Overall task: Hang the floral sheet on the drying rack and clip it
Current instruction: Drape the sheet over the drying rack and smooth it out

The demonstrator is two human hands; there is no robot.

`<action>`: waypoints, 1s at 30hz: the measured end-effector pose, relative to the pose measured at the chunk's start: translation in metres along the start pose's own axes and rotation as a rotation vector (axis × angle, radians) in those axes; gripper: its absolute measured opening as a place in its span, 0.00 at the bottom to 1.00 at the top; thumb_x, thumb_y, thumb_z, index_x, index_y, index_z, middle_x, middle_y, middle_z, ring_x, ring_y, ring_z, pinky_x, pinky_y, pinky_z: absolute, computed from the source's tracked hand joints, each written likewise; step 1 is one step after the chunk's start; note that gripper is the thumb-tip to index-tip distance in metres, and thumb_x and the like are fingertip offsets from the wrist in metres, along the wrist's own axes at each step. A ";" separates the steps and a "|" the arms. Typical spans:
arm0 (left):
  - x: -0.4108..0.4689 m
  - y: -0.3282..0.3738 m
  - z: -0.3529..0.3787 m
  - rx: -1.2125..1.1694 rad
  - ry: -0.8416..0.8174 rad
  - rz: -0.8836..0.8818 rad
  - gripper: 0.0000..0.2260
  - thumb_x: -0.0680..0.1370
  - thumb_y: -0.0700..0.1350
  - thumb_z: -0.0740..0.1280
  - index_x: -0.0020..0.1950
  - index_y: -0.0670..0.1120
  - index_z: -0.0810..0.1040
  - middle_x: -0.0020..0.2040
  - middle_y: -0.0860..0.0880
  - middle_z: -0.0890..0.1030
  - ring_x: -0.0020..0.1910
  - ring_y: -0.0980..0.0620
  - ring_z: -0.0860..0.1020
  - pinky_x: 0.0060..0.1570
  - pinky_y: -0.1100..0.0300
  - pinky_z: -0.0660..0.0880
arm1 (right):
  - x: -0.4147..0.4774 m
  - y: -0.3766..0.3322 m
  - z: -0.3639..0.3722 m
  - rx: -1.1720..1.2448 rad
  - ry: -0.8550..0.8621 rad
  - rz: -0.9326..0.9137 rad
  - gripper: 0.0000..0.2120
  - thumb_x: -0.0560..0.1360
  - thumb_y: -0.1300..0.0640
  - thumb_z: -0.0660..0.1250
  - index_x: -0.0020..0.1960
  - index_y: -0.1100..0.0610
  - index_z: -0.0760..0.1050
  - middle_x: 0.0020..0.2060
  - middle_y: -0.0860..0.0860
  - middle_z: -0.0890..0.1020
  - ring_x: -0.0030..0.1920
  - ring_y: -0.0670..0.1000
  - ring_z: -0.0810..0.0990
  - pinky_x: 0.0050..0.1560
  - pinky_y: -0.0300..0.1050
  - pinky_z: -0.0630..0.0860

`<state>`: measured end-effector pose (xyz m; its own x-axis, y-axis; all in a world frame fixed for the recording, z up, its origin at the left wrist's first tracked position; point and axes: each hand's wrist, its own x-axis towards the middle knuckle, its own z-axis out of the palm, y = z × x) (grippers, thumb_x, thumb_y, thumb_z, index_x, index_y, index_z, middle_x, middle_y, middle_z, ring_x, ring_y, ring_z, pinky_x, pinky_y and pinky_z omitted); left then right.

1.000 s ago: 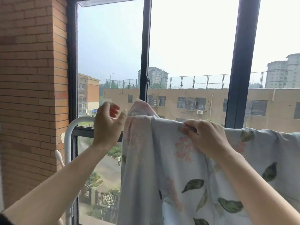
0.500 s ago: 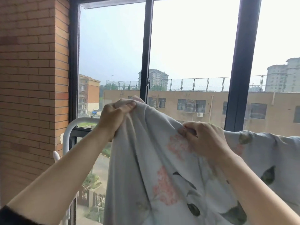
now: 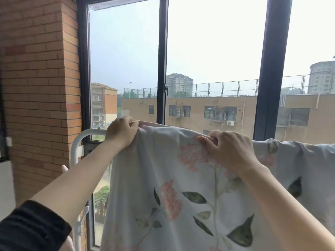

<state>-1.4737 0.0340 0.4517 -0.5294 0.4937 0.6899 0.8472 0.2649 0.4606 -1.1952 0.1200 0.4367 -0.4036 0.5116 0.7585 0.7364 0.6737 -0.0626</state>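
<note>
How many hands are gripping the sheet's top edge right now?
2: the left hand pinches the floral sheet at its left end beside the drying rack; the right hand grips mid-edge.

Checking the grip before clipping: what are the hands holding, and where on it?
Both hold the sheet by its top edge: left hand at the left corner, right hand further along.

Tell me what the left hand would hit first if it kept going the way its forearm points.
Probably the window glass. The left hand grips the sheet edge at the rack's white bar; beyond it only the pane shows, though depth is unclear.
</note>
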 end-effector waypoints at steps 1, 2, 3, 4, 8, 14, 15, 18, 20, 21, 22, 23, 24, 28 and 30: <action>-0.008 -0.002 0.001 -0.058 0.060 0.006 0.12 0.80 0.47 0.60 0.57 0.43 0.78 0.56 0.41 0.79 0.56 0.41 0.75 0.54 0.54 0.70 | 0.000 -0.001 0.001 -0.004 0.002 -0.014 0.23 0.76 0.33 0.52 0.40 0.49 0.75 0.32 0.45 0.78 0.37 0.50 0.75 0.39 0.45 0.63; -0.017 -0.004 0.001 -0.107 0.094 0.020 0.12 0.79 0.46 0.61 0.58 0.42 0.78 0.56 0.41 0.78 0.57 0.41 0.75 0.56 0.54 0.69 | 0.000 -0.002 0.002 -0.008 0.007 -0.027 0.23 0.76 0.34 0.53 0.39 0.50 0.74 0.33 0.45 0.78 0.38 0.51 0.76 0.39 0.45 0.63; -0.026 -0.007 0.001 -0.139 0.108 0.040 0.12 0.79 0.45 0.61 0.59 0.43 0.77 0.57 0.41 0.76 0.58 0.42 0.74 0.58 0.55 0.69 | 0.000 -0.004 0.003 -0.008 0.019 -0.038 0.22 0.76 0.35 0.54 0.39 0.50 0.74 0.34 0.45 0.79 0.39 0.51 0.77 0.39 0.45 0.62; -0.035 -0.010 0.001 -0.159 0.115 0.060 0.13 0.79 0.44 0.61 0.61 0.43 0.76 0.59 0.42 0.75 0.60 0.43 0.73 0.59 0.57 0.67 | 0.000 -0.004 0.006 -0.003 0.039 -0.049 0.21 0.76 0.35 0.54 0.38 0.50 0.74 0.34 0.46 0.80 0.40 0.52 0.78 0.40 0.45 0.62; -0.068 -0.019 -0.002 -0.239 0.179 0.088 0.17 0.77 0.41 0.65 0.67 0.44 0.71 0.66 0.46 0.70 0.65 0.49 0.68 0.63 0.63 0.63 | -0.001 -0.008 0.015 0.079 0.122 -0.085 0.16 0.76 0.38 0.60 0.43 0.48 0.79 0.40 0.46 0.83 0.44 0.53 0.80 0.45 0.46 0.66; -0.089 -0.045 -0.016 -0.377 0.020 -0.142 0.19 0.78 0.47 0.66 0.68 0.45 0.69 0.56 0.54 0.76 0.48 0.61 0.75 0.41 0.76 0.68 | -0.001 -0.027 0.013 0.102 0.073 -0.078 0.08 0.76 0.51 0.64 0.51 0.50 0.79 0.47 0.50 0.84 0.49 0.57 0.79 0.51 0.48 0.67; -0.091 -0.050 -0.020 -0.377 -0.007 -0.149 0.19 0.78 0.47 0.66 0.68 0.45 0.69 0.54 0.55 0.76 0.48 0.61 0.75 0.38 0.77 0.67 | -0.001 -0.032 0.013 0.113 0.060 -0.065 0.08 0.75 0.52 0.64 0.52 0.51 0.79 0.47 0.51 0.83 0.49 0.57 0.79 0.52 0.49 0.67; -0.098 -0.066 -0.035 -0.396 -0.062 -0.139 0.18 0.79 0.48 0.65 0.67 0.45 0.70 0.55 0.54 0.77 0.53 0.57 0.76 0.40 0.74 0.67 | -0.004 -0.054 0.011 0.164 0.031 -0.022 0.12 0.75 0.54 0.65 0.58 0.53 0.78 0.53 0.54 0.81 0.54 0.58 0.77 0.60 0.51 0.66; -0.101 -0.078 -0.047 -0.390 -0.083 -0.114 0.17 0.79 0.48 0.64 0.67 0.46 0.70 0.56 0.53 0.78 0.55 0.55 0.76 0.43 0.71 0.68 | -0.009 -0.077 0.008 0.198 0.023 -0.016 0.17 0.75 0.54 0.67 0.63 0.54 0.75 0.57 0.55 0.79 0.58 0.58 0.76 0.64 0.53 0.66; -0.102 -0.084 -0.053 -0.391 -0.097 -0.093 0.17 0.79 0.48 0.64 0.66 0.46 0.71 0.56 0.53 0.78 0.54 0.56 0.76 0.42 0.72 0.68 | -0.013 -0.091 0.007 0.214 0.017 -0.016 0.18 0.75 0.53 0.67 0.64 0.54 0.74 0.58 0.55 0.78 0.59 0.57 0.75 0.65 0.53 0.66; -0.103 -0.091 -0.060 -0.393 -0.115 -0.070 0.16 0.79 0.48 0.64 0.65 0.46 0.72 0.56 0.52 0.78 0.53 0.56 0.77 0.42 0.72 0.68 | -0.017 -0.105 0.006 0.223 0.010 -0.016 0.19 0.75 0.53 0.67 0.65 0.55 0.73 0.59 0.55 0.77 0.60 0.57 0.74 0.66 0.53 0.67; -0.105 -0.099 -0.067 -0.397 -0.135 -0.045 0.15 0.79 0.48 0.64 0.64 0.46 0.72 0.55 0.52 0.78 0.52 0.56 0.77 0.43 0.72 0.69 | -0.021 -0.121 0.006 0.228 0.003 -0.014 0.19 0.75 0.52 0.67 0.65 0.55 0.73 0.60 0.55 0.77 0.61 0.56 0.74 0.65 0.53 0.67; -0.107 -0.108 -0.074 -0.400 -0.157 -0.022 0.14 0.79 0.47 0.64 0.64 0.46 0.73 0.55 0.52 0.79 0.52 0.56 0.77 0.43 0.72 0.70 | -0.025 -0.136 0.007 0.232 -0.003 -0.009 0.20 0.75 0.52 0.67 0.65 0.55 0.73 0.60 0.54 0.77 0.62 0.56 0.74 0.65 0.52 0.68; -0.114 -0.148 -0.097 -0.433 -0.236 0.050 0.12 0.79 0.47 0.63 0.61 0.46 0.74 0.53 0.52 0.80 0.52 0.56 0.78 0.44 0.70 0.72 | -0.040 -0.195 0.019 0.259 -0.045 0.045 0.20 0.75 0.51 0.67 0.66 0.55 0.73 0.61 0.53 0.76 0.62 0.55 0.74 0.61 0.48 0.70; -0.115 -0.166 -0.103 -0.449 -0.259 0.085 0.11 0.79 0.46 0.64 0.60 0.46 0.76 0.52 0.52 0.80 0.51 0.57 0.78 0.43 0.70 0.72 | -0.047 -0.218 0.026 0.257 -0.058 0.093 0.20 0.75 0.51 0.67 0.65 0.55 0.73 0.58 0.52 0.77 0.58 0.55 0.76 0.58 0.47 0.71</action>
<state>-1.5580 -0.1520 0.3533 -0.3836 0.7016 0.6006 0.7537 -0.1380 0.6426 -1.3509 -0.0367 0.3978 -0.3766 0.6021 0.7041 0.6130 0.7318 -0.2979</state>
